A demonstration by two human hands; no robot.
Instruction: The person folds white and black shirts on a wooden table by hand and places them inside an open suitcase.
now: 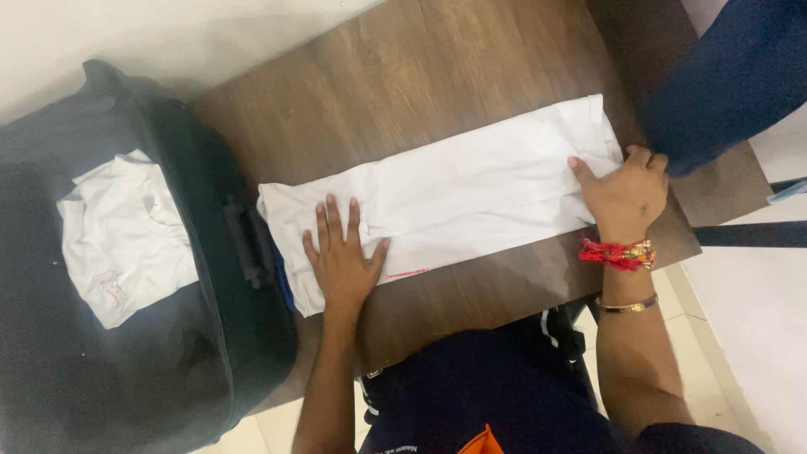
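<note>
So there's a white garment (458, 189) folded into a long strip, lying diagonally across a dark wooden tabletop (403, 76), its left end right at the tabletop's left edge and its right end near the far right corner.

The left hand (343, 261) is pressed flat on the lower left part of the cloth, palm down, fingers (334, 220) spread wide and straight with the thumb out to the side. It isn't gripping anything, just lying on the fabric. There's a small red mark on the cloth just right of the thumb.

The right hand (624, 195) is over at the right end of the strip. Here the fingers are curled in, knuckles up, and the thumb (580, 168) lies on top of the cloth. Looks like it's pinching the edge of the fabric, though the fingertips are tucked under so I can't see exactly how much it has hold of. That wrist has a red thread band (618, 253) and a thin bangle (627, 306) below it.

On the left, just beside the tabletop, sits an open dark suitcase (126, 370) with another folded white garment (124, 235) lying inside it.
</note>
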